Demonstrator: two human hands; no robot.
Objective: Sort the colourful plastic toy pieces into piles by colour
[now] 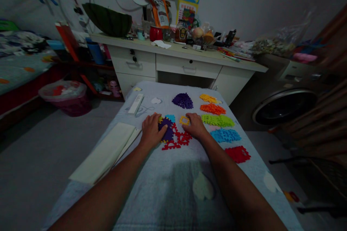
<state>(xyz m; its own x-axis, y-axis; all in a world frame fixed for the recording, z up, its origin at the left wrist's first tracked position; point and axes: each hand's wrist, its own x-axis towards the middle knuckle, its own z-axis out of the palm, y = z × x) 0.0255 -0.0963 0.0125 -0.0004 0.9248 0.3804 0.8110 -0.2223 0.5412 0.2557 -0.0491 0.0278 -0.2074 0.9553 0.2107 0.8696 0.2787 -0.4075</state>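
Observation:
My left hand [153, 130] grips a purple panel [166, 135] with yellow notched edges, its thumb lying over the panel's face and its other fingers at the far left side. Between the thumb and fingers of my right hand [195, 126] is a yellow square frame piece [184, 120] with a notched rim. Several red notched pieces [184, 138] lie between the hands, close to the purple panel. Just behind the panel shows a light blue piece [170, 117], partly hidden.
On the cloth-covered table [173, 195], sorted piles run along the right: yellow [208, 98], orange [213, 108], green [218, 120], blue [226, 135] and red [238, 154]. A purple pile [183, 100] lies farther back. Folded pale sheets [105, 153] and a white strip [136, 104] occupy the left.

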